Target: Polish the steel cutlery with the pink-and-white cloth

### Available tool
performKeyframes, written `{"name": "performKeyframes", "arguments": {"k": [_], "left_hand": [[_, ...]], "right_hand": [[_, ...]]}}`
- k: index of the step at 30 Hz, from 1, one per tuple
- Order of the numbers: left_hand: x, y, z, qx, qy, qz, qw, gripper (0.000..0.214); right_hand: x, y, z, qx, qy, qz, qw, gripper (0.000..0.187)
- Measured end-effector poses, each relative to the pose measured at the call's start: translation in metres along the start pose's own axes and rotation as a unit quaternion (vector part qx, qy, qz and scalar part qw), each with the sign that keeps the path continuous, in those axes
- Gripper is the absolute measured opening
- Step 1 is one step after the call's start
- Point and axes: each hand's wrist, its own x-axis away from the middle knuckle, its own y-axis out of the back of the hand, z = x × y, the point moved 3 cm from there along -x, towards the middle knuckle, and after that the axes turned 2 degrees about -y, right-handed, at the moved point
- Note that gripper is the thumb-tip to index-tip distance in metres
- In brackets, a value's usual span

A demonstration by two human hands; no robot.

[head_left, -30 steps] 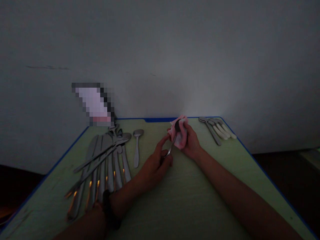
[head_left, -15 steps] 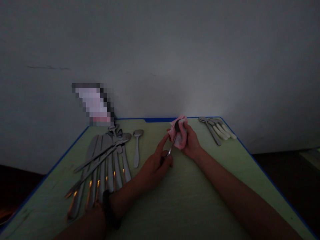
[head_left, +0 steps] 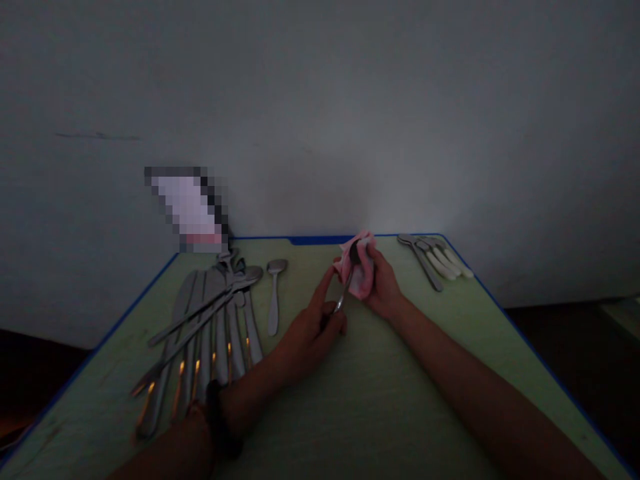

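Observation:
Over the far middle of the table, my left hand [head_left: 315, 330] pinches the handle of a metal spoon [head_left: 345, 291], its index finger stretched toward a pink cloth [head_left: 367, 283]. The spoon's dark bowl lies against the cloth, tilted up and away from me. From the right, my right hand [head_left: 385, 283] grips the cloth, which is bunched behind and around the bowl; most of its fingers are hidden behind the cloth. A single short spoon [head_left: 273, 297] lies on the table to the left of my hands.
Several table knives [head_left: 220, 333] lie side by side at left, long spoons [head_left: 200, 313] crossed over them, partly under my left forearm. Cutlery with white handles [head_left: 443, 261] and a metal spoon [head_left: 425, 267] lie far right. A blurred-out upright object [head_left: 187, 207] stands against the wall [head_left: 320, 120].
Almost nothing differs. Both hands, the spoon and the pink cloth keep nearly the same place, and the cutlery on the table has not moved.

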Motion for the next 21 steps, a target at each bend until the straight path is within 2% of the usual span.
{"name": "performKeyframes", "arguments": {"k": [21], "left_hand": [[0.0006,0.0008,0.0001,-0.012,0.007,0.001,1.000,0.068]], "right_hand": [[0.0004,-0.0001,0.0000,0.003,0.003,0.002,1.000,0.031]]}}
